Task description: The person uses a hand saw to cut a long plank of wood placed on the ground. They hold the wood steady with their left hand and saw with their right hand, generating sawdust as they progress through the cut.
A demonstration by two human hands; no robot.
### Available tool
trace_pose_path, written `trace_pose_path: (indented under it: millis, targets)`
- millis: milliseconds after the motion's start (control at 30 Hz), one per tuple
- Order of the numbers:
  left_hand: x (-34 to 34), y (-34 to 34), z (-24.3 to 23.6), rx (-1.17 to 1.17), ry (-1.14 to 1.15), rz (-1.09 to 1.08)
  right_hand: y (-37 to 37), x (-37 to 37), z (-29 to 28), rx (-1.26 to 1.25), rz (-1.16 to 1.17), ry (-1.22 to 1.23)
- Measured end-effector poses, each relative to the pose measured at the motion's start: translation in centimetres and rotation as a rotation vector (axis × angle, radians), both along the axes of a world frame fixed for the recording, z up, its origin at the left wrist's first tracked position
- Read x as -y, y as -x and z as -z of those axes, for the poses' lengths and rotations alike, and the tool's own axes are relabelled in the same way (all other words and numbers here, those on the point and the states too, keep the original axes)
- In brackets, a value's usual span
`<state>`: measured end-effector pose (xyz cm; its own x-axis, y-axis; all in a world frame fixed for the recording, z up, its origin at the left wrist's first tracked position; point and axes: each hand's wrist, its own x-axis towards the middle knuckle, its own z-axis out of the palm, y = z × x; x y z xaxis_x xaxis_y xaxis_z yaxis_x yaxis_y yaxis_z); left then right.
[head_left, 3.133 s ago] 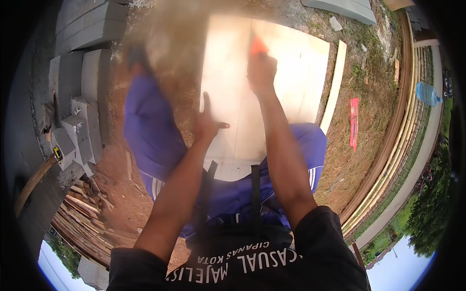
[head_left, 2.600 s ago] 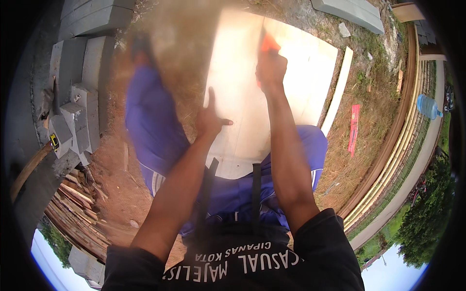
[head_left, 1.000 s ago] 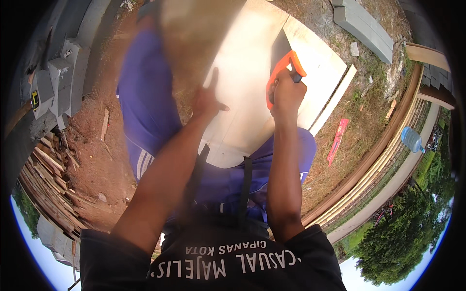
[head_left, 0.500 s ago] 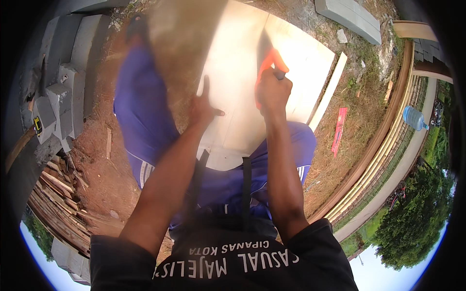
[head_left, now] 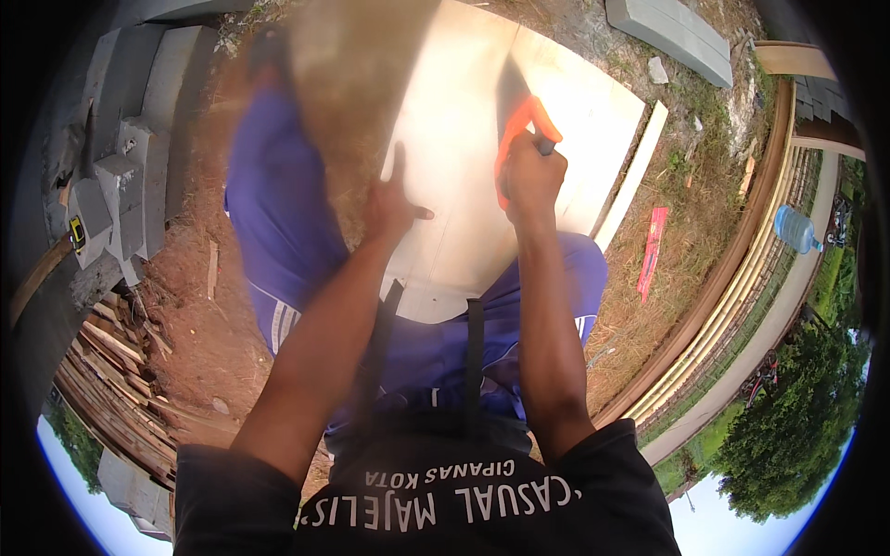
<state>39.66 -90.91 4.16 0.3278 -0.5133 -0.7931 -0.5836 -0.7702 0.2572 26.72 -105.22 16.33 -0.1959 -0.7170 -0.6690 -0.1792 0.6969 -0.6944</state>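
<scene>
Saw [head_left: 521,116] in the right hand [head_left: 535,176], fingers closed around its orange handle, much of which they cover. The dark blade [head_left: 509,85] points toward the far edge of the board [head_left: 454,120]; it is blurred, so its teeth cannot be made out, nor how deep it sits. A thin line runs on from its tip, too faint to call a cut or a mark. Glare washes out the wood around it. The board lies between the person's legs, its far left corner cut off by the upper rim. The left hand [head_left: 393,206] rests at its left edge, thumb and forefinger spread wide; the other fingers are hidden, so I cannot tell whether they grip the edge. A brown smear veils the ground beyond that hand and blurs the left foot [head_left: 267,57]. Right of the board lie a pale strip [head_left: 632,176] and, farther out, a red one [head_left: 653,255].
</scene>
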Motion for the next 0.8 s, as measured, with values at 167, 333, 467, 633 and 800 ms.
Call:
trace_pose_path:
  millis: [167,333,467,633,800]
  targets:
    - [1.9,-0.1,0.5,0.066,-0.032,0.035,4.6,-11.9,-7.6,0.105,0.107,0.018]
    - [0.8,0.3,1.3,0.080,0.037,0.013,1.2,-1.6,3.0,0.079,0.045,0.069]
    - [0.9,0.4,0.5,0.037,0.023,0.044,-0.7,2.8,4.0,0.011,0.027,0.044]
    - [0.6,-0.3,1.2,0.086,0.025,0.037,4.9,-11.0,-5.7,0.120,0.098,-0.022]
    - [0.6,-0.3,1.9,0.086,0.082,0.050,1.6,-5.5,-0.2,-0.005,0.064,0.053]
